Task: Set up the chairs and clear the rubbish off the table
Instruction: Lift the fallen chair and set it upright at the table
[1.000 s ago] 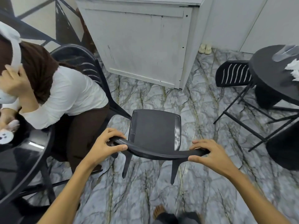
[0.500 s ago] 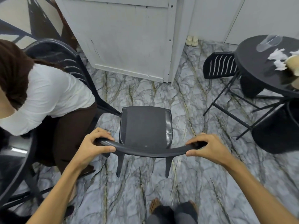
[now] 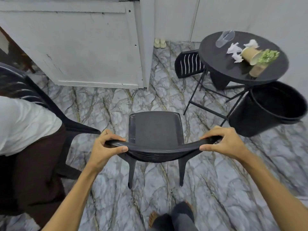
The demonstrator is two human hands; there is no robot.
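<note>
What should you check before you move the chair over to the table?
1. Both hands hold the chair back: left hand and right hand each have a closed grip. Ok.
2. Floor between chair and table free: ok.
3. Bin stands beside the table, close to the path: not ok.
4. Seated person is apart from the chair: ok.
5. Chair legs off the floor: cannot tell.
6. Rubbish gone from the table: cups and tissues lie there. Not ok.

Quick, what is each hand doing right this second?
Left hand: closed on the left end of the black chair's backrest.
Right hand: closed on the right end of the same backrest.
</note>
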